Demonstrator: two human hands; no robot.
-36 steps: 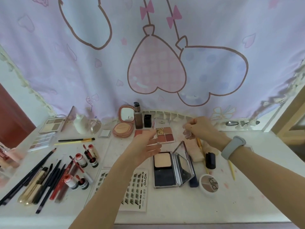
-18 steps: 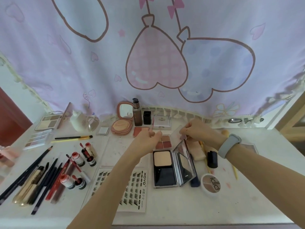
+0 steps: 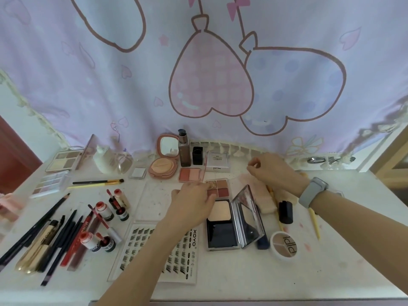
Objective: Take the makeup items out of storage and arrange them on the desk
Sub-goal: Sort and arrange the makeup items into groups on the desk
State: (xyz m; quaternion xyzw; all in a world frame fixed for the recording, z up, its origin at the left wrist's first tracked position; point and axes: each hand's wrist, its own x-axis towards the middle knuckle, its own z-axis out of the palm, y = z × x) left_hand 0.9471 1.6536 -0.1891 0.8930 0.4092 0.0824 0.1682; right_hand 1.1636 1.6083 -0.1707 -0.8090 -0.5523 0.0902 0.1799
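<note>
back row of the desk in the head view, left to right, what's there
open palette → white bottle → pink cushion compact → brown pump bottle → black cap → silver compact

Take the open powder compact [image 3: 223, 226] on the bench [image 3: 242, 277] as your landmark. Just behind it lies the four-pan palette [image 3: 219, 187], with your left hand [image 3: 194, 204] on that palette's left edge. Left of the compact sits the lash tray [image 3: 154, 252]; farther left lie the pencils [image 3: 55, 230]. Right of it sits the round pot [image 3: 284, 245]. Your right hand [image 3: 271, 171] hovers behind and right of the compact.
</note>
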